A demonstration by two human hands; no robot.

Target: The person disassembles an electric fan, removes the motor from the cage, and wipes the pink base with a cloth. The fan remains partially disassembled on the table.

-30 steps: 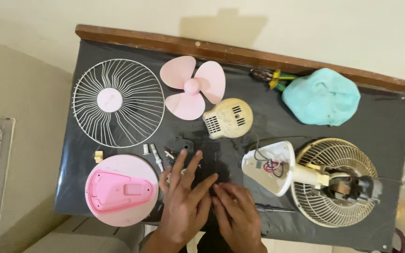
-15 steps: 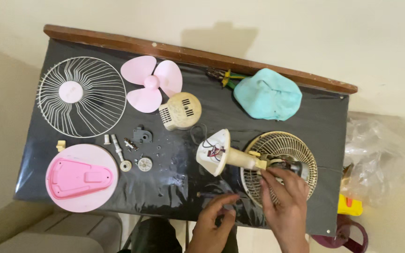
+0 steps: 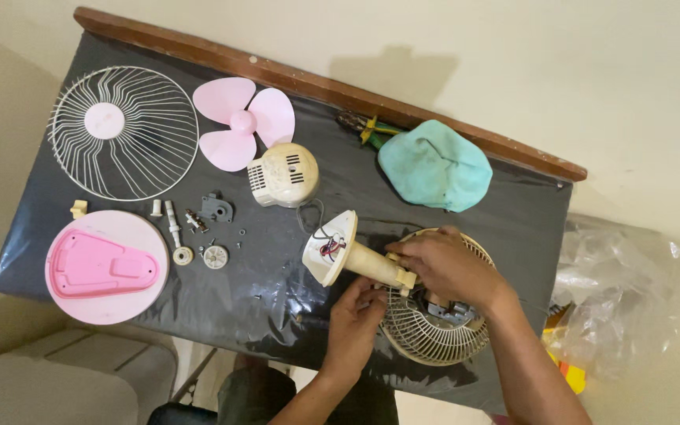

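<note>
Single view, head-worn camera. It looks steeply down, almost straight from above, onto a desk covered in black sheeting. The desk runs skewed in the frame: its wooden back edge slants from upper left down to the right, against a pale wall. Distance is moderate: nearly the whole desk top fits in the frame, cut only at its near right corner. Both forearms enter from the bottom edge, right of centre, so the wearer stands at the near long side of the desk. Floor shows left of the desk, a clear plastic bag right of it.
</note>
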